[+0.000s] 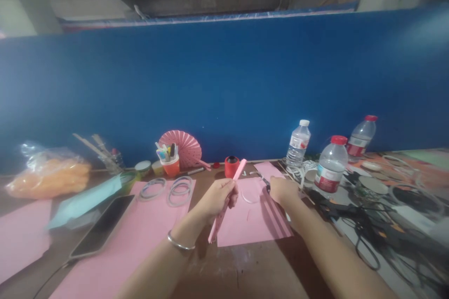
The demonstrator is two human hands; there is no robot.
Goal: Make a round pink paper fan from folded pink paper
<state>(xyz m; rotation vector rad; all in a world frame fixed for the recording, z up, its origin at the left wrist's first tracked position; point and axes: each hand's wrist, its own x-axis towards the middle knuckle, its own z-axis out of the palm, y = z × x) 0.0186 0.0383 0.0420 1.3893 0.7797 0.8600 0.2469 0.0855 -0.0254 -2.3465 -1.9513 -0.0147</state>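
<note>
My left hand (220, 196) is closed around a narrow, folded strip of pink paper (240, 168), held slanting over the table. Its lower end shows below my palm. To the right, my right hand (282, 190) is closed on what look like scissors (268, 187) with dark handles, mostly covered by the fingers. Their thin blades point up and left, apart from the strip. Beneath both hands lies a pink sheet (235, 229) with a pale curved piece (249, 197) on it. A red round container (231, 167) stands just beyond my left hand.
A pink pleated fan (185, 145) leans behind a cup of markers (171, 166). Tape rolls (180, 191) and a phone (103, 226) lie left. Plastic bottles (331, 166) and tangled black cables (372, 224) crowd the right. A blue partition (217, 79) closes off the back.
</note>
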